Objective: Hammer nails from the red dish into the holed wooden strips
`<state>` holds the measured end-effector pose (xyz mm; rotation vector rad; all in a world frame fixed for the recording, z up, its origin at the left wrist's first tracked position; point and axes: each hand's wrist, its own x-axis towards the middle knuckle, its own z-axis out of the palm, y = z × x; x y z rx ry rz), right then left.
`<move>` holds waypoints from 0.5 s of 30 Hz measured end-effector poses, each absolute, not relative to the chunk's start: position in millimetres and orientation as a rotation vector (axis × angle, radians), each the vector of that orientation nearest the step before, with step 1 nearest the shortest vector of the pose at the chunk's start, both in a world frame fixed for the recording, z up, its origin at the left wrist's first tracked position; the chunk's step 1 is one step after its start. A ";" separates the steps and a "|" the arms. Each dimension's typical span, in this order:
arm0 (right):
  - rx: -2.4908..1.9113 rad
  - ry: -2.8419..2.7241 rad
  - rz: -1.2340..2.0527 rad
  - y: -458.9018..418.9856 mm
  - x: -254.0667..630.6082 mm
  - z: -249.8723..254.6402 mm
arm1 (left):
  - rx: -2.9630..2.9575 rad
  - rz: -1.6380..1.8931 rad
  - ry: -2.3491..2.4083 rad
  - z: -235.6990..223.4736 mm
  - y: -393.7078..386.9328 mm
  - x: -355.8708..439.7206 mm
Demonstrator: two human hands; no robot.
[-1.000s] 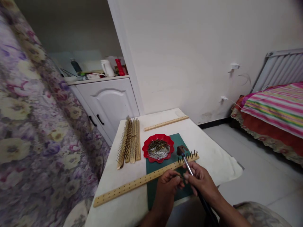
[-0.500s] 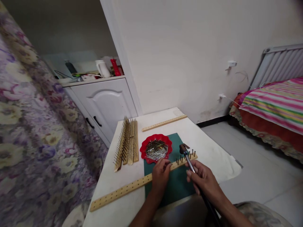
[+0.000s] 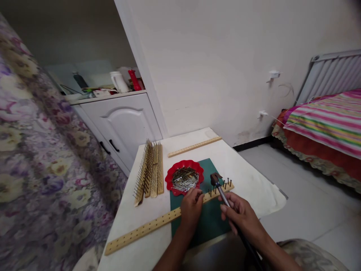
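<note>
My right hand (image 3: 242, 212) is closed around the shaft of a claw hammer (image 3: 224, 196). The hammer's head is raised above a long wooden strip (image 3: 143, 229) with rows of holes. Dark nails (image 3: 228, 181) stand upright in the right end of this strip. Over the strip's middle, my left hand (image 3: 191, 207) has its fingers pinched together; whatever lies between the fingertips is too small to make out. Just beyond that hand sits a red scalloped bowl (image 3: 168, 176) full of loose nails (image 3: 184, 180). Under the strip and the bowl lies a green mat (image 3: 207, 227).
Several wooden strips studded with nails (image 3: 150, 171) lie at the left of the white table (image 3: 239, 177). Another holed strip (image 3: 194, 146) lies at the back. A white cabinet (image 3: 124, 124) and floral curtain (image 3: 53, 158) stand left; a bed (image 3: 324, 124) is at right.
The hammer's head has dipped slightly and shifted a little left. My left hand keeps its pinch at the strip. The whole view has drifted slightly.
</note>
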<state>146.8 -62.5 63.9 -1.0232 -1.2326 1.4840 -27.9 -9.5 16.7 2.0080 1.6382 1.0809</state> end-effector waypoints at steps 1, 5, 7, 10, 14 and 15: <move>-1.006 -1.246 1.498 -62.5 147.1 64.3 | 2.012 1.081 1.647 15.8 -9.0 -27.6; -0.943 -1.314 1.556 -62.3 145.1 63.9 | 2.010 1.067 1.665 13.4 -7.2 -26.9; -0.936 -1.337 1.581 -61.5 142.0 61.8 | 2.010 1.056 1.670 12.7 -6.6 -26.6; -0.948 -1.352 1.608 -60.0 136.9 58.9 | 2.019 1.044 1.666 11.7 -5.8 -26.1; -0.962 -1.351 1.594 -58.9 133.8 60.6 | 2.028 1.037 1.674 9.7 -4.8 -25.8; -0.960 -1.351 1.590 -58.7 133.7 61.6 | 2.027 1.038 1.674 9.3 -4.7 -25.8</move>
